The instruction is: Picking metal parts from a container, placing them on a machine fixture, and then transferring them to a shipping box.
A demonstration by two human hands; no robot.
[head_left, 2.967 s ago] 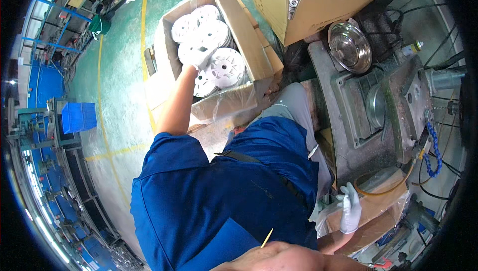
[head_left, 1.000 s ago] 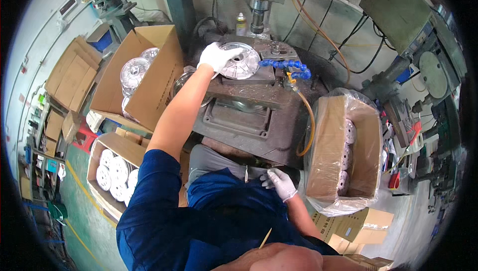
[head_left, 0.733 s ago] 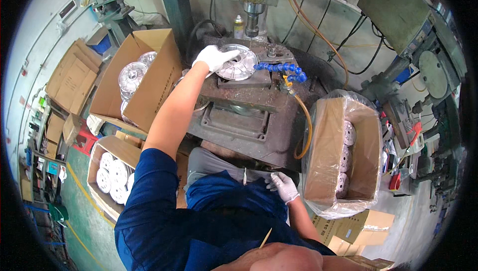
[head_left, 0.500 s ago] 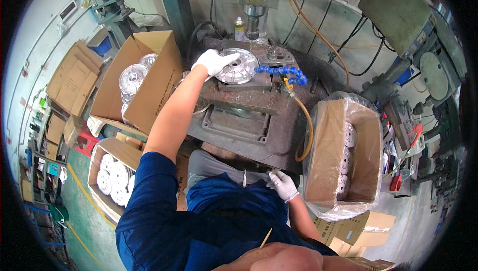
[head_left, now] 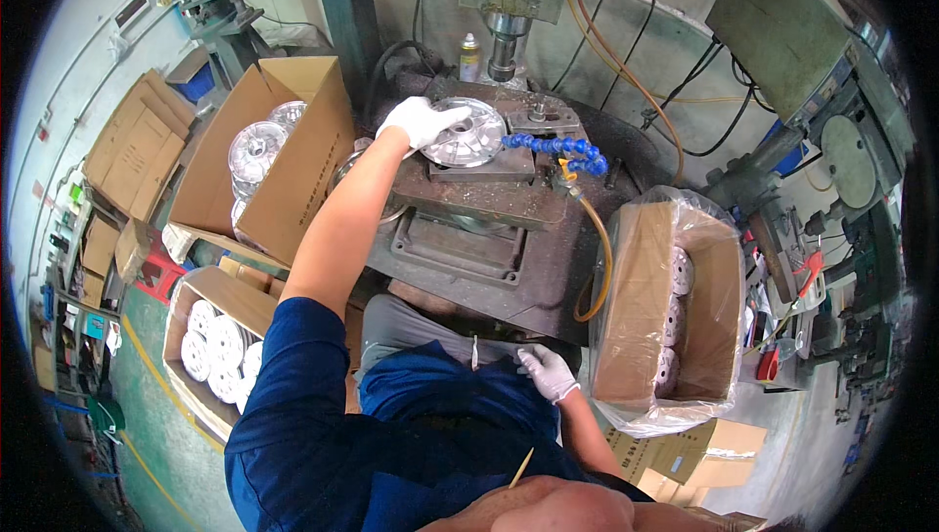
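My left hand (head_left: 423, 124), in a white glove, grips the left rim of a round silver metal disc (head_left: 468, 139), with the thumb laid across its top. The disc has ribs and a centre hole, and rests on a flat metal block of the machine table (head_left: 479, 195). Behind it hangs a drill spindle (head_left: 504, 48), apart from the disc. A blue jointed coolant hose (head_left: 553, 146) ends close to the disc's right edge. My right hand (head_left: 548, 373), also gloved, is low beside my lap with its fingers loosely apart, and nothing shows in it.
A tall cardboard box (head_left: 318, 151) at left holds shiny discs; a lower box (head_left: 191, 380) holds several pale discs. To the right stands a plastic-lined box (head_left: 626, 336) with more discs. A yellow hose (head_left: 608, 258) loops past the table's right edge. A spray can (head_left: 469, 60) stands behind.
The view has shifted slightly. My right hand has moved a little down and its fingers have loosened. My left hand and the disc stay in place.
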